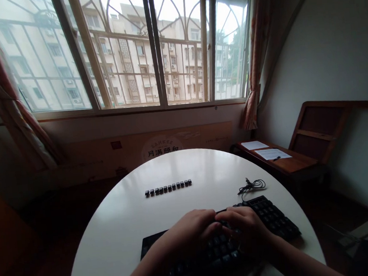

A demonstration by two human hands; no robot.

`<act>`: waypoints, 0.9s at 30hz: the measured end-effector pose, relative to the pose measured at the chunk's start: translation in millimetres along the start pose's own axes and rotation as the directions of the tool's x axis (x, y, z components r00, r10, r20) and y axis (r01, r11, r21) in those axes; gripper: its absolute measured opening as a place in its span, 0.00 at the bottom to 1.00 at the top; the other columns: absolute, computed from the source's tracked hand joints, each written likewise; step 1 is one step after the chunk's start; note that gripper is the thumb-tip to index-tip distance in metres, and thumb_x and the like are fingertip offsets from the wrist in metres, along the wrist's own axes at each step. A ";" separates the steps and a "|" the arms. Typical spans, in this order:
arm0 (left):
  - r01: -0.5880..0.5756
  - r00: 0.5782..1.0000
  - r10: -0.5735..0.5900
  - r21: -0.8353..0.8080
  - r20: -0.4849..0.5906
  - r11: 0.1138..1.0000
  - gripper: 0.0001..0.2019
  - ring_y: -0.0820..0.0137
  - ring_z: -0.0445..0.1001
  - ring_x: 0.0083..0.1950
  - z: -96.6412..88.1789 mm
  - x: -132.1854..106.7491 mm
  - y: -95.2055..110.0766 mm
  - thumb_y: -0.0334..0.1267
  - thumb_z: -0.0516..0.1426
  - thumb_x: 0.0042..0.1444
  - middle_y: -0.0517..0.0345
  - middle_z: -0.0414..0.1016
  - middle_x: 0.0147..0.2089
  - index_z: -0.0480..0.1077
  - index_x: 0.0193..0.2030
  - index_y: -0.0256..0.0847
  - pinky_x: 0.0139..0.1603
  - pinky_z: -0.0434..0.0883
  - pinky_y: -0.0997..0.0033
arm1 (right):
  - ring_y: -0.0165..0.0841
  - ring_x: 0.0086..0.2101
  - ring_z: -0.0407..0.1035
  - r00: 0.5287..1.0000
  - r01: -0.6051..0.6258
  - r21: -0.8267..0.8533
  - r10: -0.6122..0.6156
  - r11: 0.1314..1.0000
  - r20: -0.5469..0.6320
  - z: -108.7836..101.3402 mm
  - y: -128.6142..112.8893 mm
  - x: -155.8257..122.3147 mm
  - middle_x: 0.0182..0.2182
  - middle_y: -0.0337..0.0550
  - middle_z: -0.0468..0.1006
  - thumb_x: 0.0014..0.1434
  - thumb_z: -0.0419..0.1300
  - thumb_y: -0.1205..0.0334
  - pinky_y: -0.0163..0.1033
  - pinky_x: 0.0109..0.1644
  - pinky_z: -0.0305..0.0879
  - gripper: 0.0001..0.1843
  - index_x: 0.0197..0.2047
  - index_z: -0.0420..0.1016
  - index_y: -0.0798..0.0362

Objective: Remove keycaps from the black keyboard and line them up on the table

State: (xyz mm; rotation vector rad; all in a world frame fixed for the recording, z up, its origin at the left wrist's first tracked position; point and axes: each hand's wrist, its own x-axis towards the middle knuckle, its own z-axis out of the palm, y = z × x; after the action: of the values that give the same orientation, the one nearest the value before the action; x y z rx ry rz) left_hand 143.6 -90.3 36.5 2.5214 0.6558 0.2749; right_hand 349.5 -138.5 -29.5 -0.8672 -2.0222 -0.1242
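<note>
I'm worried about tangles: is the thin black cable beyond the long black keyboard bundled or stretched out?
Bundled: the thin black cable lies in gathered loops on the round white table, beyond the long black keyboard.

Keyboard (218,248) on table (111,231), beneath left hand (197,224) and right hand (244,222). Keycap row (169,188) on table, beyond left hand. Cable (252,186) beyond right hand. Papers (272,153) on bench (295,164), well beyond right hand, to its right.

- Your left hand (195,224) was bare.
- Your right hand (246,223) was bare; fine details too dark to tell.
- Your forearms (152,261) were bare, tapering toward the hands.
</note>
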 end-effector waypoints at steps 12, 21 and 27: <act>0.230 0.969 -0.192 0.282 -0.155 0.931 0.17 0.66 0.72 0.35 -16.3 -4.3 -34.4 0.47 0.51 0.64 0.53 0.76 0.35 0.72 0.30 0.40 0.34 0.62 0.69 | 0.30 0.32 0.73 0.920 -0.287 -0.144 0.314 0.947 0.234 -11.2 21.8 25.2 0.34 0.40 0.78 0.62 0.60 0.64 0.33 0.36 0.65 0.10 0.47 0.76 0.50; 0.353 0.932 -0.361 0.294 -0.029 0.888 0.16 0.65 0.73 0.33 -15.9 -10.7 -61.8 0.47 0.53 0.61 0.53 0.79 0.34 0.75 0.31 0.41 0.31 0.63 0.68 | 0.28 0.24 0.73 0.648 -0.576 -0.170 0.573 0.800 0.502 34.1 116.1 92.9 0.36 0.42 0.81 0.60 0.62 0.59 0.33 0.31 0.64 0.11 0.44 0.78 0.53; 0.352 0.924 -0.380 0.284 0.048 0.892 0.17 0.62 0.74 0.35 -17.8 -13.4 -70.3 0.50 0.53 0.60 0.51 0.79 0.36 0.78 0.36 0.41 0.33 0.66 0.66 | 0.26 0.24 0.75 0.562 -0.635 -0.128 0.569 0.762 0.600 80.1 157.5 111.2 0.31 0.40 0.82 0.60 0.63 0.64 0.30 0.36 0.68 0.09 0.44 0.78 0.55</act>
State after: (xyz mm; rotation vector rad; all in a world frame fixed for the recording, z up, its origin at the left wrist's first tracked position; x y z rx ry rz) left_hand 98.5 -36.6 13.5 2.5719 1.1760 -0.0881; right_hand 352.4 70.3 -27.3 -1.6516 -2.1274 0.7505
